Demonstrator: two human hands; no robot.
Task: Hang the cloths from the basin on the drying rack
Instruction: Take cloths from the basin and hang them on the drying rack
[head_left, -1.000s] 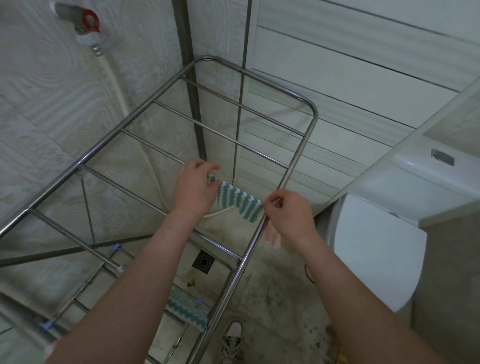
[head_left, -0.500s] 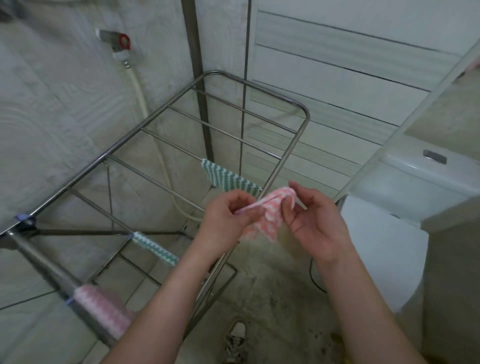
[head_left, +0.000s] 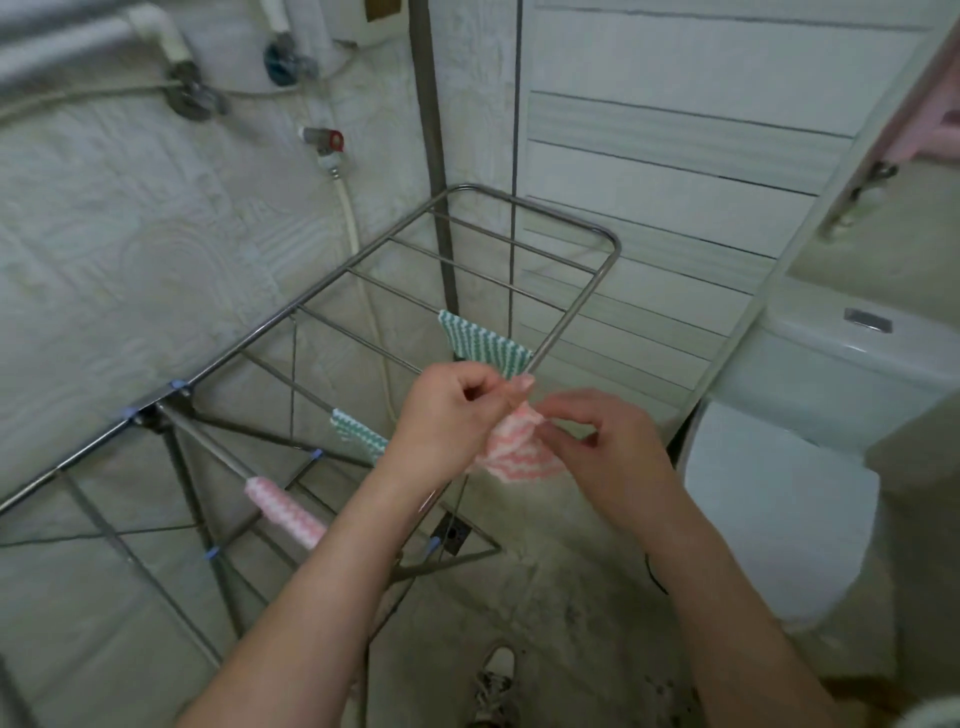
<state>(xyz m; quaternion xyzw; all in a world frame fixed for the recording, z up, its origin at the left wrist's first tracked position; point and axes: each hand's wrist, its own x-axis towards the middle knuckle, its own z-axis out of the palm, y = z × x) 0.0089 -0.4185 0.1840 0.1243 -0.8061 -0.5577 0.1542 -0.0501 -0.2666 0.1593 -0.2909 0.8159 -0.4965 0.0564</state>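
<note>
A steel drying rack stands in the corner. A green-and-white striped cloth hangs over a rail near the rack's right bar. A second green cloth hangs on a lower rail, and a pink-and-white cloth is wrapped on a rail at the lower left. My left hand and my right hand both pinch a crumpled pink-and-white striped cloth, held in the air just in front of the rack's right bar. The basin is out of view.
A white toilet with its cistern stands at the right. Taps, pipes and a hose run along the left wall. A floor drain lies under the rack. A shoe shows on the floor below.
A second ago both hands were spreading the green cloth on its rail. They let it go and now hold a pink cloth between them. The view has tilted up.
</note>
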